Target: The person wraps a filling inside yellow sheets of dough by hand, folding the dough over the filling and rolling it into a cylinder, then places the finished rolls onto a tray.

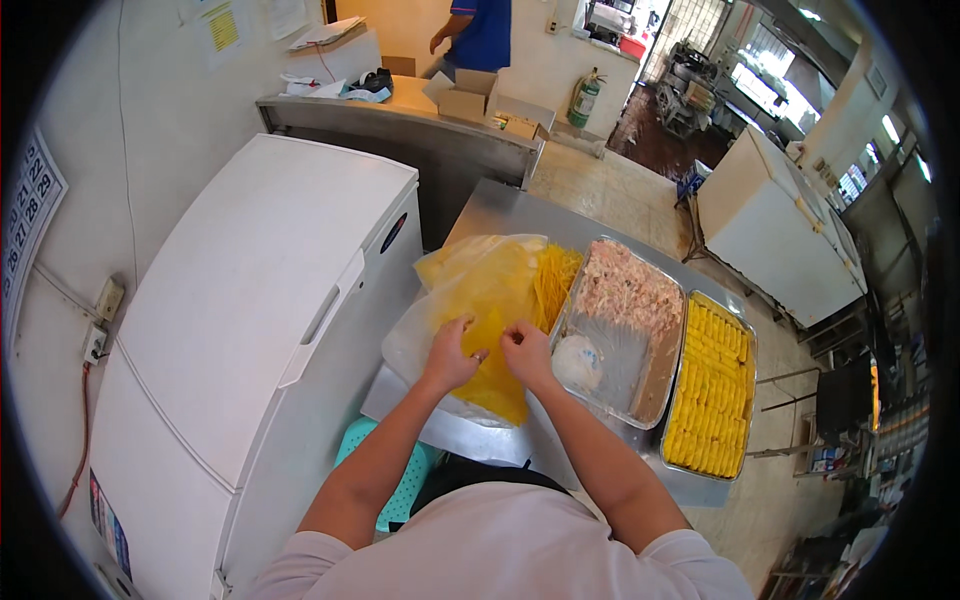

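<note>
A thin yellow sheet (495,345) lies flat on a stack of the same sheets over clear plastic (410,345), near the front edge of a steel table (500,210). Both hands meet on it. The left hand (452,352) presses down palm-first, fingers curled and close together, tips on the sheet. The right hand (527,352) sits just beside it, fingers bent and drawn together in a pinch at the sheet's surface; whether it actually grips the edge cannot be told. Both forearms come up from the lower edge, elbows spread, converging at the wrists.

Just right of the sheets stand 2 metal trays: the nearer tray (660,385) holds a pinkish shredded filling and a white lump, the farther tray (745,345) holds rows of yellow rolls (708,390). Yellow strips (555,280) lie behind the sheets.

A white chest freezer (250,320) stands to the left, a second freezer (770,225) well apart to the right. Behind, a counter (400,115) carries cardboard boxes (480,98); another person in a blue shirt (482,32) stands beyond it.
</note>
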The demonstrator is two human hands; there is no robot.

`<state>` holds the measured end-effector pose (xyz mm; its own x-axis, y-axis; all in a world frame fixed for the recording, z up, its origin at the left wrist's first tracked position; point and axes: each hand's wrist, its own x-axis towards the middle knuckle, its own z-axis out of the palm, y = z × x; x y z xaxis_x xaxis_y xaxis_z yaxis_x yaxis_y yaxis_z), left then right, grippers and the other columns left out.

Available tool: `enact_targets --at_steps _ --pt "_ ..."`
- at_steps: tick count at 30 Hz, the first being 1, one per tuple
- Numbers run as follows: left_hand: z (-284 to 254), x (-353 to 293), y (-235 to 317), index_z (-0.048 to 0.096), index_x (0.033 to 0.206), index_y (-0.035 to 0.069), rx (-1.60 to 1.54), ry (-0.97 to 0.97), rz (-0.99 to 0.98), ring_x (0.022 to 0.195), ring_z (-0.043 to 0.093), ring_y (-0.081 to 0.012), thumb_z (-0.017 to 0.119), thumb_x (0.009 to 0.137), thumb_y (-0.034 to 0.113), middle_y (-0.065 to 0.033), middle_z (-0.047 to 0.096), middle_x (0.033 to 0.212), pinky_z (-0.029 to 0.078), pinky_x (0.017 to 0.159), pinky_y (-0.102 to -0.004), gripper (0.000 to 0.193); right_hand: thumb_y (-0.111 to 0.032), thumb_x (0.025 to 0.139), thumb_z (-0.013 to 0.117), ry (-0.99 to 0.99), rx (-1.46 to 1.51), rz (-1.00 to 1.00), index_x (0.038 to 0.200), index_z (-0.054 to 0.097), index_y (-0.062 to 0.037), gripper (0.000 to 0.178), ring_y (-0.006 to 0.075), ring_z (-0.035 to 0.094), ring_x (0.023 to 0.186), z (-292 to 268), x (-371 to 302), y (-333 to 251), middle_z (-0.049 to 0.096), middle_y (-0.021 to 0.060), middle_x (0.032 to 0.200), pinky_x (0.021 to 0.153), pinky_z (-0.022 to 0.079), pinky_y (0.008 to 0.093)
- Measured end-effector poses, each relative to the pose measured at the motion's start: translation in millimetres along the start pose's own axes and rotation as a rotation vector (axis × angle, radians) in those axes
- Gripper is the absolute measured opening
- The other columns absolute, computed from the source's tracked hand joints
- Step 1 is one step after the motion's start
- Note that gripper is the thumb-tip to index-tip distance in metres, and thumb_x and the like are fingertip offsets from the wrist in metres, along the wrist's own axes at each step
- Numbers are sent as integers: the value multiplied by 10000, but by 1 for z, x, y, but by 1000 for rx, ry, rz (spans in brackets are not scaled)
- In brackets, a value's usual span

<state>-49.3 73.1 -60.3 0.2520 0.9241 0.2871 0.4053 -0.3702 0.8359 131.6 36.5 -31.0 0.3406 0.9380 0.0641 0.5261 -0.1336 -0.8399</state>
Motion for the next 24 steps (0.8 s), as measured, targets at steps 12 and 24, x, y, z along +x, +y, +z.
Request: enact_targets --at_steps 12,24 --pt "-4 15 13 656 979 -11 -109 -286 -44 762 658 -376 824 940 190 -242 667 826 513 710 -452 264 -118 879 735 66 -205 -435 883 753 -9 111 411 688 837 -27 -9 -10 713 199 832 752 548 499" --pt "-19 -9 -19 621 1015 -11 -229 114 -186 681 626 -306 738 1011 146 -177 687 792 512 676 -425 196 -210 961 647 708 -414 29 955 754 19 253 436 704 776 -172 67 37 740 234 851 768 563 525"
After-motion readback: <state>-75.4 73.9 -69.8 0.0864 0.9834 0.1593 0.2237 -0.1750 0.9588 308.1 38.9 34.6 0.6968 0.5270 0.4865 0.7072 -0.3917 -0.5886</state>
